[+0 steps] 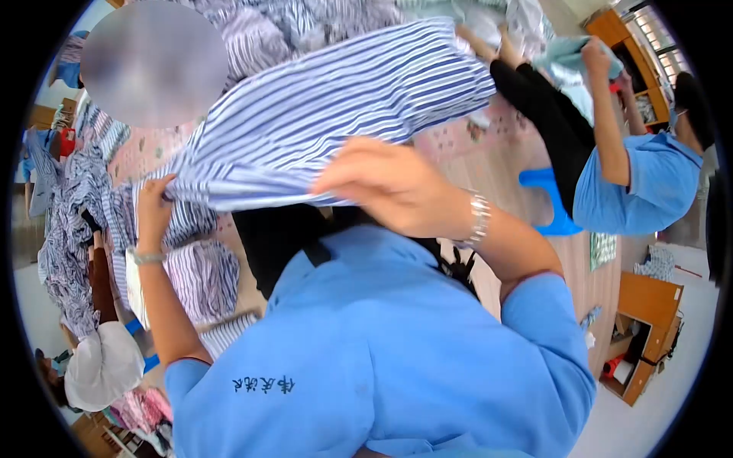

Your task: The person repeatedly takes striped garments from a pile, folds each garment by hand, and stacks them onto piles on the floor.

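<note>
A blue-and-white striped garment (328,99) stretches across in front of me, its far end lying out to the upper right. My left hand (156,202) pinches its gathered near-left corner between thumb and fingers. At the near edge is my right hand (397,187), blurred by motion, with bent fingers pressed together against the fabric. Its fingertips appear closed on that edge, though the blur hides the exact grip. Beneath my left forearm lies a folded striped bundle (202,281).
Heaps of striped clothes (72,229) lie at left and along the back. A co-worker in a blue shirt (641,183) holds pale green cloth (576,53) at right, near a blue stool (551,202). Another person in white (104,366) is at lower left. A wooden cabinet (645,336) stands at right.
</note>
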Demonstrator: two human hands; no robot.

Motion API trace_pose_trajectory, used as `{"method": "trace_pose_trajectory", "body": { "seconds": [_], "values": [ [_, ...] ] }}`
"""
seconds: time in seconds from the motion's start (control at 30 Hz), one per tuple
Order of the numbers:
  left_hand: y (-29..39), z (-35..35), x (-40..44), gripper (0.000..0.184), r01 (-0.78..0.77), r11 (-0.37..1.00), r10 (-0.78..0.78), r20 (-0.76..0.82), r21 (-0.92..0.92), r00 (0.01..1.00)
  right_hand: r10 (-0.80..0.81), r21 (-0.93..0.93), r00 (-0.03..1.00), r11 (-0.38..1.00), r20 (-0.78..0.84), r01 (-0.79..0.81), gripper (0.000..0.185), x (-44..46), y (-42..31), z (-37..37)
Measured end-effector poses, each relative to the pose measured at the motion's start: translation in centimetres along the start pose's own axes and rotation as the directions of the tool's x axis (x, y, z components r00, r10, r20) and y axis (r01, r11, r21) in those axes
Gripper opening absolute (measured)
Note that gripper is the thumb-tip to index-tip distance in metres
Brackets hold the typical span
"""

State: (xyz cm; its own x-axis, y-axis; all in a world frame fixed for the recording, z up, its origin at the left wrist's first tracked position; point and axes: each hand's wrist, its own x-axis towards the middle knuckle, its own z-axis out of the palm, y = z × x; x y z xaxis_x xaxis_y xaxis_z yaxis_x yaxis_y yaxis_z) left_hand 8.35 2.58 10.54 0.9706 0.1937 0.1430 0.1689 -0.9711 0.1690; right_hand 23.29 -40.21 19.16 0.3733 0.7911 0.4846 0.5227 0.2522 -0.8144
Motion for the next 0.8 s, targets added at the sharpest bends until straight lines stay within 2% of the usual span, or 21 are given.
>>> {"method": "trace_pose_trajectory", "body": {
  "seconds": [0.03, 0.1, 0.13, 0.17, 0.2, 0.27, 0.3, 0.33, 0.37, 0.4, 0.43, 0.47, 0.5, 0.53, 0.57, 0.6, 0.63, 0.67, 0.7, 0.73, 0.8],
  "values": [
    [2.0, 1.6, -2.8, 0.076, -0.060, 0.963, 0.082, 0.075, -0.263, 0.994, 0.011, 0.046, 0.999, 0.999, 0.049, -0.014, 0.017, 0.3, 1.1, 2.6],
    [8.6, 2.9, -5.7, 0.110, 0.105, 0.748, 0.131, 0.301, -0.655, 0.944, -0.027, 0.105, 0.993, 0.994, 0.118, 0.015, 0.018, 1.4, 2.8, 6.1],
    [12.3, 2.0, -5.4, 0.110, -0.005, 0.827, 0.211, 0.302, -0.562, 0.930, -0.061, 0.130, 0.989, 0.991, 0.136, 0.043, 0.019, 1.9, 3.3, 7.4],
    [14.9, 1.1, -4.5, 0.098, -0.011, 0.732, 0.279, 0.285, -0.681, 0.917, -0.078, 0.168, 0.991, 0.984, 0.108, 0.059, 0.020, 2.9, 3.3, 8.1],
    [16.7, 0.3, -3.7, 0.077, -0.148, 0.694, 0.359, 0.160, -0.704, 0.919, -0.084, 0.177, 0.988, 0.982, 0.130, 0.060, 0.020, 3.6, 3.4, 8.0],
    [17.6, 0.0, -1.9, 0.053, -0.131, 0.729, 0.268, 0.104, -0.672, 0.958, -0.059, 0.167, 0.996, 0.985, 0.073, 0.046, 0.021, 5.0, 3.3, 7.7],
    [16.9, 0.7, -0.6, 0.040, -0.185, 0.690, 0.255, -0.005, -0.700, 0.967, -0.074, 0.148, 0.997, 0.986, 0.020, 0.070, 0.022, 5.6, 3.5, 6.9],
    [14.5, 2.6, 0.1, 0.026, 0.024, 0.594, 0.159, 0.146, -0.804, 0.976, -0.047, 0.119, 0.999, 0.992, -0.021, 0.049, 0.024, 6.0, 3.6, 5.3],
    [13.0, 3.4, 1.1, 0.022, 0.136, 0.552, -0.023, 0.147, -0.823, 0.989, -0.033, 0.004, 0.996, 0.999, -0.086, 0.033, 0.026, 6.0, 4.3, 3.7],
    [12.0, 3.8, 2.1, 0.019, 0.243, 0.488, -0.203, 0.162, -0.838, 0.966, -0.022, -0.117, 0.984, 0.993, -0.178, 0.001, 0.021, 5.3, 6.2, 1.9],
    [11.3, 3.7, 3.0, 0.023, 0.366, 0.176, -0.354, 0.289, -0.914, 0.890, 0.045, -0.234, 0.962, 0.966, -0.269, -0.110, 0.015, 4.3, 8.0, -0.3],
    [10.7, 3.8, 3.9, 0.028, 0.419, -0.164, -0.444, 0.446, -0.893, 0.777, 0.260, -0.189, 0.906, 0.923, -0.334, -0.335, 0.023, 1.9, 11.3, -2.5],
    [9.5, 4.4, 4.1, 0.034, 0.455, -0.220, -0.468, 0.503, -0.863, 0.727, 0.634, -0.167, 0.722, 0.708, -0.278, -0.686, 0.038, 0.1, 13.1, -5.0],
    [8.0, 5.6, 3.8, 0.037, 0.481, -0.394, -0.402, 0.618, -0.783, 0.676, 0.765, -0.225, 0.616, 0.577, -0.188, -0.785, 0.046, -3.7, 17.2, -7.2],
    [6.4, 7.4, 2.8, 0.037, 0.504, -0.481, -0.347, 0.684, -0.717, 0.642, 0.872, -0.297, 0.480, 0.434, -0.099, -0.850, 0.053, -7.3, 20.9, -7.8],
    [5.3, 8.7, 2.4, 0.037, 0.514, -0.559, -0.290, 0.734, -0.651, 0.614, 0.877, -0.294, 0.470, 0.427, -0.093, -0.855, 0.053, -9.0, 21.8, -6.7],
    [6.6, 8.0, 2.6, 0.038, 0.511, -0.563, -0.296, 0.736, -0.649, 0.609, 0.948, 0.110, 0.307, 0.316, -0.085, -0.942, 0.056, -10.3, 22.0, -5.5],
    [6.2, 8.3, 2.8, 0.038, 0.509, -0.566, -0.303, 0.738, -0.649, 0.604, 0.988, 0.488, 0.154, 0.137, -0.006, -0.862, 0.059, -10.9, 22.5, -4.9],
    [5.7, 8.7, 2.8, 0.038, 0.526, -0.546, -0.314, 0.742, -0.651, 0.593, 0.981, 0.635, 0.196, 0.158, -0.011, -0.756, 0.057, -11.1, 23.5, -4.7],
    [6.0, 8.2, 3.1, 0.038, 0.548, -0.525, -0.326, 0.749, -0.651, 0.577, 0.981, 0.636, 0.194, 0.148, 0.003, -0.757, 0.057, -11.9, 25.3, -4.7],
    [5.4, 6.7, 4.6, 0.037, 0.553, -0.500, -0.366, 0.741, -0.667, 0.563, 0.958, 0.754, 0.062, 0.260, -0.281, -0.604, 0.060, -13.4, 28.5, -5.1]
  ]
}}
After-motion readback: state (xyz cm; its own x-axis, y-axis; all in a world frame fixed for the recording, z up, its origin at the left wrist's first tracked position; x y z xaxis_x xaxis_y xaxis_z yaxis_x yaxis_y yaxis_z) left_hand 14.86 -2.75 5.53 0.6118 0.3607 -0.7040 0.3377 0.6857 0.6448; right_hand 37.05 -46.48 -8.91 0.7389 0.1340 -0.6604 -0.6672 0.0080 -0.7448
